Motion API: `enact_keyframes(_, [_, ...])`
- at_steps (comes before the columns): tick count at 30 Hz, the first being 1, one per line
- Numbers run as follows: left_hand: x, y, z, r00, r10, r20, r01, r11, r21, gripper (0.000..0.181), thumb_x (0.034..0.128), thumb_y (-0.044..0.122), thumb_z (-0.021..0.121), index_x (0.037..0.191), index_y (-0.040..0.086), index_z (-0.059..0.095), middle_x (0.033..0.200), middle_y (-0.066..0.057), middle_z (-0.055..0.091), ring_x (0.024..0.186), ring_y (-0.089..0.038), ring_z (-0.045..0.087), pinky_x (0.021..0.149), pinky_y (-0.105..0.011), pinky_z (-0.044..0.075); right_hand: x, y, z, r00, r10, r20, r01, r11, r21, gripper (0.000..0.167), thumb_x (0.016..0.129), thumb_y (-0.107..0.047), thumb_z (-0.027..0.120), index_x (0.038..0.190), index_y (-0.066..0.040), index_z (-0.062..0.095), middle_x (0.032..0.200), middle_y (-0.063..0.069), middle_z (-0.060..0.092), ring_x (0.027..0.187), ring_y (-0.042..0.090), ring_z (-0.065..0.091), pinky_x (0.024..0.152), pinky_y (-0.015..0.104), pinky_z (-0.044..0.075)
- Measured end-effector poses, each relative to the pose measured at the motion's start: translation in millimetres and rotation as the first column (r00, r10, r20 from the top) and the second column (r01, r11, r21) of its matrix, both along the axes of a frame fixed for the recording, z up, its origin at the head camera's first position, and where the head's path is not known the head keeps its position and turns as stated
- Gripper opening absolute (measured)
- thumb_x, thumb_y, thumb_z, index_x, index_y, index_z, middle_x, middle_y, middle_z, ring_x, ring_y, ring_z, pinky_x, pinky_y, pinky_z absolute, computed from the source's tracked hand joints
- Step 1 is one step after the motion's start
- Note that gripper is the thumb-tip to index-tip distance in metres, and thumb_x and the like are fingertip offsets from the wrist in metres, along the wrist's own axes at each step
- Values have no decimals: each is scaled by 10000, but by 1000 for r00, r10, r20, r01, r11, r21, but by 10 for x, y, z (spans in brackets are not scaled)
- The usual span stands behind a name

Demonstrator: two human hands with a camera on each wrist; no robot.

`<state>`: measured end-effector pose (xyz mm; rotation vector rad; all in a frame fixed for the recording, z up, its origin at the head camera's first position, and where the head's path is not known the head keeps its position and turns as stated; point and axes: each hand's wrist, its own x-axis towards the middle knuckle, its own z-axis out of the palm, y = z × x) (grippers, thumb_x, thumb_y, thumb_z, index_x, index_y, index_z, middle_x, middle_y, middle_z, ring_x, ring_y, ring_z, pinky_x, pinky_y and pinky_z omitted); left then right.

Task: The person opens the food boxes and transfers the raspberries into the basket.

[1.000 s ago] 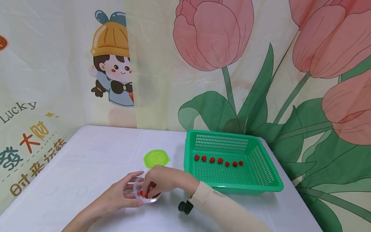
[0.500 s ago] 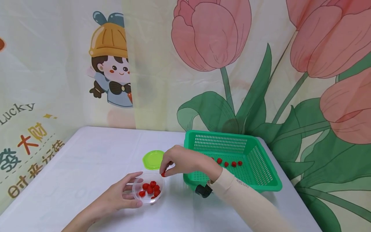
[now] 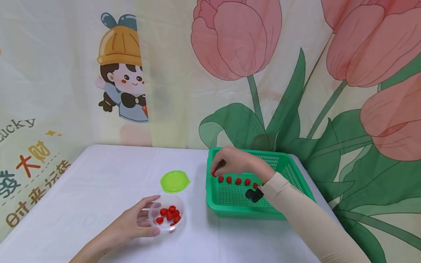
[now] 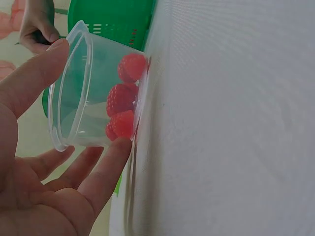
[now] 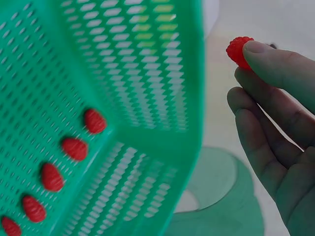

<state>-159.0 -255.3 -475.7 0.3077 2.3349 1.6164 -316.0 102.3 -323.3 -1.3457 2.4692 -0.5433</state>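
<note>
Pinching a small, red, bumpy raspberry [image 5: 238, 51] between thumb and fingertip, your right hand [image 3: 231, 160] has swung away from the clear, round plastic cup [image 4: 101, 73] to the left edge of the green, rectangular, slotted plastic basket [image 3: 236, 212]. Half a second ago you had it just past the cup's right rim; now it hangs about midway between the basket's back and front left corners, just left of the row of red raspberries [image 3: 238, 181] on the basket floor, whose right end your cream sleeve [image 3: 296, 206] hides. That grip is narrow, on the one raspberry; I can't tell whether it is inside the rim or right above it. Your left hand [image 3: 136, 223] has stayed toward the front edge of the white-covered desk [image 3: 98, 190], its grip curved around the cup's left side, and the loose red raspberries [image 3: 169, 216] inside look unchanged. The light-green plastic lid [image 3: 175, 181] lies behind the cup, apart from it. As I judge it, this raspberry's carry is nearly over, its setting-down is not yet done, and more remain in the cup.
</note>
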Motion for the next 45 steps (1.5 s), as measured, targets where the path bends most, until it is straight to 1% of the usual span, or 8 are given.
enact_keyframes(8, [7, 10, 2, 1000, 0, 27, 1, 1000, -9, 980, 877, 245, 896, 1655, 168, 305, 1610, -222, 415, 1348, -413, 588, 963, -317, 613, -205, 170, -252, 998, -49, 43, 47, 997, 61, 107, 985, -108, 778, 1077, -106, 833, 957, -85, 787, 884, 31, 720, 844, 224, 603])
enact_keyframes(15, [0, 2, -4, 1000, 3, 19, -3, 1000, -5, 987, 873, 239, 901, 1655, 163, 304, 1603, -229, 417, 1347, -417, 587, 964, -319, 613, -232, 197, -319, 993, -97, 69, 93, 994, 65, 133, 976, -126, 793, 1098, -88, 828, 963, -84, 789, 879, 39, 724, 850, 243, 607])
enact_keyframes(21, [5, 13, -18, 1000, -1, 23, 1, 1000, 1, 984, 873, 237, 900, 1655, 166, 306, 1602, -221, 426, 1355, -408, 581, 962, -305, 612, -114, 193, -297, 990, -130, 54, 128, 991, 37, 116, 971, -93, 790, 1076, -58, 825, 945, -60, 789, 844, 36, 714, 820, 230, 608])
enact_keyframes(29, [1, -5, -13, 1000, -3, -6, 3, 1000, 0, 991, 862, 247, 908, 1652, 167, 314, 1604, -214, 433, 1380, -432, 549, 935, -200, 583, 93, 221, -297, 974, -224, 38, 225, 973, -48, 70, 975, -101, 786, 1015, -127, 838, 873, -82, 781, 812, 118, 747, 792, 250, 608])
enact_keyframes(34, [8, -1, -22, 1000, -7, -1, 7, 1000, 5, 999, 863, 246, 908, 1657, 169, 306, 1608, -209, 429, 1373, -418, 560, 935, -207, 581, 179, 259, -341, 960, -271, 66, 277, 956, -93, 78, 980, -101, 774, 1028, -103, 835, 829, -72, 775, 665, 113, 708, 649, 279, 602])
enact_keyframes(36, [8, -5, -22, 1000, -4, -3, 4, 1000, 1, 998, 864, 243, 908, 1658, 176, 306, 1608, -205, 428, 1368, -415, 566, 930, -207, 583, 212, 265, -363, 956, -285, 73, 292, 950, -114, 78, 975, -98, 778, 1026, -99, 837, 846, -66, 785, 673, 95, 710, 637, 284, 603])
enact_keyframes(41, [5, -22, -16, 1000, 4, -6, -4, 1000, -1, 989, 867, 231, 905, 1656, 186, 311, 1608, -204, 425, 1365, -427, 568, 923, -201, 582, 258, 238, -492, 950, -308, 55, 313, 933, -180, 71, 954, -77, 797, 1012, -69, 839, 913, -40, 803, 809, 49, 724, 751, 248, 610])
enact_keyframes(45, [9, -12, -20, 1000, -7, -7, 7, 1000, 8, 989, 871, 227, 901, 1657, 166, 304, 1607, -218, 424, 1378, -434, 553, 943, -223, 589, 241, 214, -667, 933, -359, 41, 359, 911, -202, 53, 952, -68, 800, 989, -62, 837, 902, -24, 796, 802, 60, 709, 750, 243, 601])
